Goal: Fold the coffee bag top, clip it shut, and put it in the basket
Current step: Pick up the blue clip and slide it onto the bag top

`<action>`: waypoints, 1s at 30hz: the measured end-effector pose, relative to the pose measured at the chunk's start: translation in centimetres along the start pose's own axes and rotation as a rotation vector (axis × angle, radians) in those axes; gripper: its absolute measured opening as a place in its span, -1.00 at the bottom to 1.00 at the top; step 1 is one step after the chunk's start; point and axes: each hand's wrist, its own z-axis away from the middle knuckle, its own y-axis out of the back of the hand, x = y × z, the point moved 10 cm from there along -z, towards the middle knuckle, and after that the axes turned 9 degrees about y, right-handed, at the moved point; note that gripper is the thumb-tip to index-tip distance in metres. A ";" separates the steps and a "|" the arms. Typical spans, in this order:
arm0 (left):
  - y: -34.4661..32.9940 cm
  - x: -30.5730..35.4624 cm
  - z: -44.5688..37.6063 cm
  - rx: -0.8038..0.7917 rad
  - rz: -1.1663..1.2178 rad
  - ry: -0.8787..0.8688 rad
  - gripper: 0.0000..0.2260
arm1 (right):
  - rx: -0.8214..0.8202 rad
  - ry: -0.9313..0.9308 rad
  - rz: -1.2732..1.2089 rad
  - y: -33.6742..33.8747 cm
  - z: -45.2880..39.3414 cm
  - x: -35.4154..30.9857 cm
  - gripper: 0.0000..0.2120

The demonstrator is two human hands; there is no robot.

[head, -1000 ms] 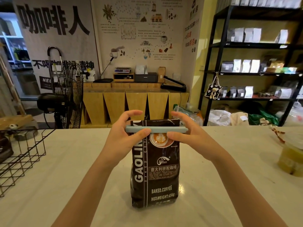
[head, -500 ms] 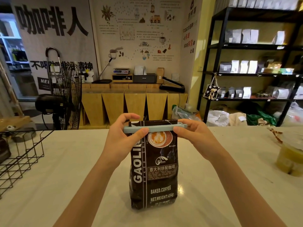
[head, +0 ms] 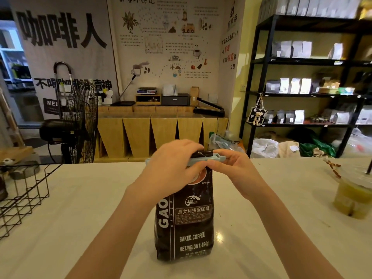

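Our left hand [head: 173,164] has slid over the top of the coffee bag [head: 185,218], covering more of the pale blue clip [head: 209,158]. Both hands pinch that clip across the folded top, the right hand [head: 231,170] at its end. The bag stands upright on the counter [head: 80,208], well apart from the wire basket [head: 22,196] at the left.

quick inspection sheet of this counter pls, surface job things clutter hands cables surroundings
surface: pale counter, glossy
job's things: coffee bag upright at centre; blue clip across its folded top; wire basket at left edge
clutter: iced drink cup at right
hands: left hand and right hand both on the clip
cables: nothing seen on the counter
surroundings: black fan, shelves of bags
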 end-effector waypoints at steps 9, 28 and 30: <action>-1.2 -0.8 -1.1 -0.090 0.041 0.074 -0.72 | -0.087 -0.027 0.058 0.2 0.4 -0.3 -0.78; -0.9 -1.0 -1.1 0.022 0.069 0.080 -0.75 | 0.100 0.267 0.431 1.8 0.8 -2.3 -0.79; -0.9 -1.0 -1.1 0.030 0.053 0.060 -0.72 | 0.113 0.202 0.380 2.0 0.7 -1.5 -0.80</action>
